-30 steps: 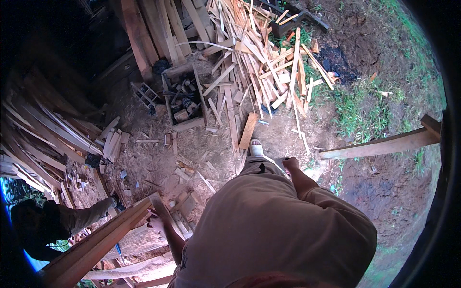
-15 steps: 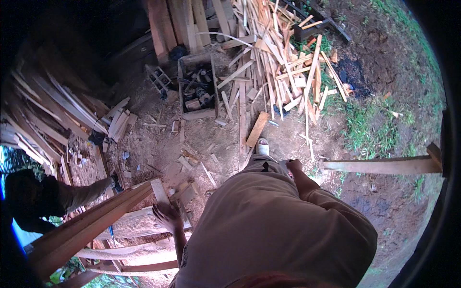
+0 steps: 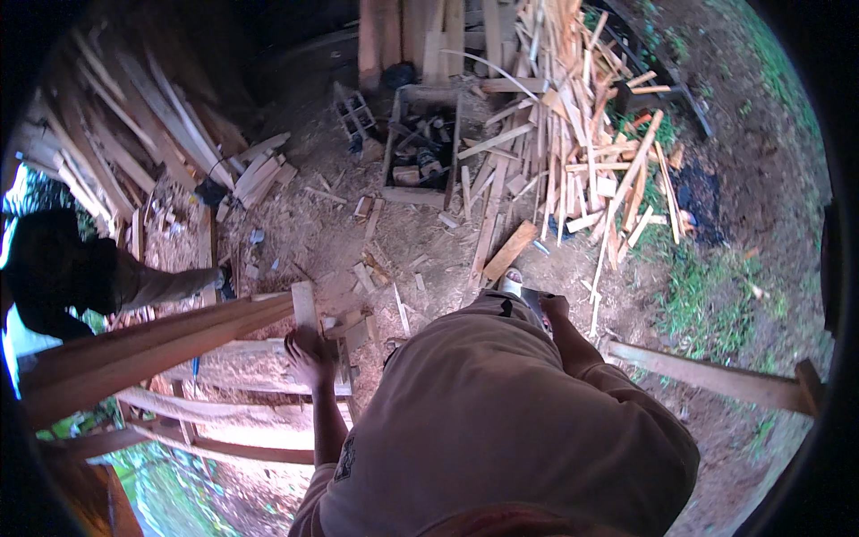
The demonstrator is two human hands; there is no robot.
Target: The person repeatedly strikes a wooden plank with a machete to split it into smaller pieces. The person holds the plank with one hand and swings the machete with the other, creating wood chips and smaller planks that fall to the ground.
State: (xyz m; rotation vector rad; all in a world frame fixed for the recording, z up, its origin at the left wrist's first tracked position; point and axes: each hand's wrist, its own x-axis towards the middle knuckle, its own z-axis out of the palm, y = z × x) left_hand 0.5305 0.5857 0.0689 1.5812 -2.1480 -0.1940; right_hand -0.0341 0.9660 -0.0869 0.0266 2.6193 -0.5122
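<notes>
My left hand [image 3: 311, 357] is at the end of a thick wooden beam [image 3: 161, 345]. Its fingers are bent over the lower end of a short, pale wooden board [image 3: 304, 304] that juts up from under it. To my right, by my knee, my right hand [image 3: 556, 308] is closed at the edge of a flat dark grey thing [image 3: 531, 299]. My body partly covers this thing, and its kind does not show. Beside my left hand lie small wood blocks [image 3: 353, 329] on the workbench frame.
A wooden box [image 3: 420, 192] holding dark tools and blocks stands on the chip-strewn ground. Beyond it, offcuts [image 3: 591, 161] form a large heap. Long planks [image 3: 161, 116] lean at the left, near another person's leg [image 3: 170, 285]. A wooden rail [image 3: 716, 371] crosses at the right.
The whole view has turned, so the ground and the offcut heap sit further right and lower. My left hand stays at the short board; its fingers look more bent. The right hand remains by my knee.
</notes>
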